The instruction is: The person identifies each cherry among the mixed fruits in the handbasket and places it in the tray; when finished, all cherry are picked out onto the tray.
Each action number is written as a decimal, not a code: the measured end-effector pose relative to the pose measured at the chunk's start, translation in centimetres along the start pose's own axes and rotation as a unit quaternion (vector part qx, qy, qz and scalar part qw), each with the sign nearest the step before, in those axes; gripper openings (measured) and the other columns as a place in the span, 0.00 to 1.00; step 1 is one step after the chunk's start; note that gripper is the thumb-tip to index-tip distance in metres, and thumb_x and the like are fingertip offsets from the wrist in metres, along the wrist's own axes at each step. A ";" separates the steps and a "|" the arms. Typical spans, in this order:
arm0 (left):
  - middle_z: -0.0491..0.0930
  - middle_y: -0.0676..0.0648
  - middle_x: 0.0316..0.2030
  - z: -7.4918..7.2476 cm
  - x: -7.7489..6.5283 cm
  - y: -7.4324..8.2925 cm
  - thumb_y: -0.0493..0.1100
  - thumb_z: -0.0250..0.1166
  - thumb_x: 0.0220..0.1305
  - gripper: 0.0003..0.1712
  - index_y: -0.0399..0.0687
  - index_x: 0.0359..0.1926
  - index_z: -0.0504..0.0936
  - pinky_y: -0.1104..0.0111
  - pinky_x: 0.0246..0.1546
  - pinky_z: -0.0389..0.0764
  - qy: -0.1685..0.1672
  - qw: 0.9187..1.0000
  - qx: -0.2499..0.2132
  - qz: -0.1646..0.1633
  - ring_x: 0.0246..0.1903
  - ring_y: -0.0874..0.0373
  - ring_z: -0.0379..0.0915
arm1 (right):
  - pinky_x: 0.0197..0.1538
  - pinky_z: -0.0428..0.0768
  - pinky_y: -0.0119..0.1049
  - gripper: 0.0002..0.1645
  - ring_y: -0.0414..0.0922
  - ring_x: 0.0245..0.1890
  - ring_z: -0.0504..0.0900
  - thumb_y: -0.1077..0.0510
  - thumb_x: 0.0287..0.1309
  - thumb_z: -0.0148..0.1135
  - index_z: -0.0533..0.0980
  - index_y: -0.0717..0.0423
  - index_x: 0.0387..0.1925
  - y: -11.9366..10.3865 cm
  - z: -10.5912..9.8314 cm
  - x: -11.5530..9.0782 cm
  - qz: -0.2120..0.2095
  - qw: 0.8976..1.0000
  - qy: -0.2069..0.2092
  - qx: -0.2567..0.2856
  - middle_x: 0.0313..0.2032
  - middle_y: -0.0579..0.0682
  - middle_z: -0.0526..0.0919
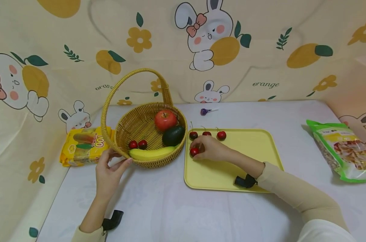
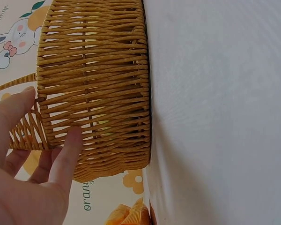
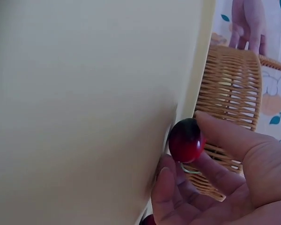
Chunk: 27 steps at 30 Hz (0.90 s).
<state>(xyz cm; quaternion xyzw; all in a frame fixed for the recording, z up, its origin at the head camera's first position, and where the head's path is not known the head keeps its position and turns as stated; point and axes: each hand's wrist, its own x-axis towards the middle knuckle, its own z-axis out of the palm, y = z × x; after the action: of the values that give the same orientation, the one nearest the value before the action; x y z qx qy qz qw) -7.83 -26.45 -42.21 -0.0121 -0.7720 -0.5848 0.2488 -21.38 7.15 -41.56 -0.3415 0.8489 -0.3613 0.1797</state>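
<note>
My left hand (image 1: 108, 173) grips the wicker basket (image 1: 152, 163) at its front left, where the handle meets the rim. In the left wrist view the thumb lies against the woven side (image 2: 110, 93). The basket holds a red apple (image 1: 165, 120), a dark green avocado (image 1: 173, 135), a banana (image 1: 152, 154) and two cherries (image 1: 142, 144). My right hand (image 1: 211, 148) pinches a dark red cherry (image 3: 186, 140) over the left part of the yellow tray (image 1: 219, 174). Three more cherries (image 1: 221, 135) lie along the tray's back edge, partly hidden by the hand.
A yellow packet (image 1: 83, 148) lies left of the basket, close to my left hand. Behind the tray is a purple lollipop (image 1: 204, 111). On the far right lies a green-edged food bag (image 1: 346, 151). A printed cloth (image 1: 171, 40) hangs behind the white table (image 1: 168, 208).
</note>
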 end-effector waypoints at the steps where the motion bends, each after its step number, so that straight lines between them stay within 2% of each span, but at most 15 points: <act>1: 0.74 0.40 0.47 0.0 0.0 0.0 0.21 0.69 0.54 0.29 0.25 0.57 0.72 0.73 0.41 0.86 0.000 1.000 -0.001 0.001 0.47 0.56 0.74 | 0.37 0.82 0.32 0.21 0.42 0.31 0.78 0.61 0.50 0.77 0.81 0.60 0.47 -0.1 -0.1 -0.1 -0.001 1.000 -0.001 -0.002 0.39 0.49 0.83; 6: 0.74 0.38 0.47 0.0 -0.1 0.0 0.20 0.69 0.54 0.29 0.25 0.57 0.71 0.74 0.41 0.86 0.001 1.000 -0.005 0.005 0.47 0.56 0.74 | 0.34 0.81 0.32 0.23 0.42 0.30 0.78 0.60 0.50 0.77 0.81 0.64 0.48 -0.2 -1.2 -0.3 -0.023 1.000 0.001 -0.015 0.38 0.52 0.82; 10: 0.73 0.34 0.48 -0.1 -0.1 -0.1 0.20 0.69 0.53 0.30 0.25 0.58 0.71 0.75 0.41 0.85 0.001 1.000 -0.004 0.007 0.47 0.57 0.73 | 0.35 0.80 0.33 0.24 0.46 0.31 0.78 0.60 0.50 0.77 0.81 0.65 0.49 -1.1 -3.2 -0.1 -0.050 0.998 0.009 -0.031 0.38 0.57 0.82; 15: 0.74 0.35 0.49 -0.2 -0.1 -0.2 0.20 0.70 0.53 0.30 0.26 0.58 0.71 0.74 0.41 0.85 0.001 1.000 -0.005 0.002 0.47 0.56 0.73 | 0.36 0.83 0.36 0.25 0.47 0.35 0.81 0.59 0.53 0.75 0.80 0.64 0.53 -3.7 -5.6 1.3 -0.072 0.997 0.030 -0.024 0.44 0.57 0.83; 19: 0.74 0.36 0.49 -0.2 0.0 -0.4 0.20 0.70 0.52 0.31 0.27 0.58 0.72 0.74 0.41 0.85 0.000 1.000 -0.005 -0.001 0.47 0.56 0.73 | 0.37 0.83 0.36 0.23 0.46 0.36 0.80 0.59 0.56 0.73 0.80 0.64 0.52 -6.4 -5.9 3.7 -0.104 0.994 0.031 -0.013 0.44 0.58 0.82; 22: 0.74 0.37 0.49 -0.2 0.0 -0.5 0.20 0.70 0.52 0.31 0.27 0.58 0.72 0.74 0.41 0.85 -0.001 1.000 -0.004 -0.002 0.47 0.57 0.73 | 0.43 0.82 0.35 0.21 0.49 0.40 0.81 0.61 0.58 0.72 0.80 0.64 0.52 -8.5 -5.3 6.5 -0.135 0.991 -0.010 -0.006 0.46 0.57 0.83; 24: 0.74 0.35 0.48 -0.1 0.0 -0.2 0.19 0.69 0.52 0.31 0.26 0.58 0.72 0.75 0.41 0.85 -0.002 1.000 0.002 0.000 0.47 0.57 0.72 | 0.46 0.82 0.34 0.21 0.50 0.43 0.81 0.63 0.58 0.71 0.79 0.65 0.53 -9.9 -4.7 8.8 -0.151 0.987 -0.060 -0.004 0.48 0.56 0.83; 27: 0.73 0.34 0.48 0.0 0.1 0.0 0.19 0.69 0.53 0.30 0.26 0.58 0.71 0.75 0.41 0.85 -0.004 1.000 0.004 0.001 0.48 0.57 0.72 | 0.51 0.82 0.32 0.20 0.51 0.50 0.80 0.67 0.59 0.68 0.79 0.65 0.54 -11.7 -4.0 12.3 -0.150 0.979 -0.135 0.011 0.50 0.55 0.83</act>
<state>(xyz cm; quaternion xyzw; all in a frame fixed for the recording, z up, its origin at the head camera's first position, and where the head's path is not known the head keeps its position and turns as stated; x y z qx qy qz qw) -7.89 -26.49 -42.19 -0.0145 -0.7755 -0.5810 0.2464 -26.95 -5.58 -30.99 -0.5080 0.7522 -0.3443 0.2401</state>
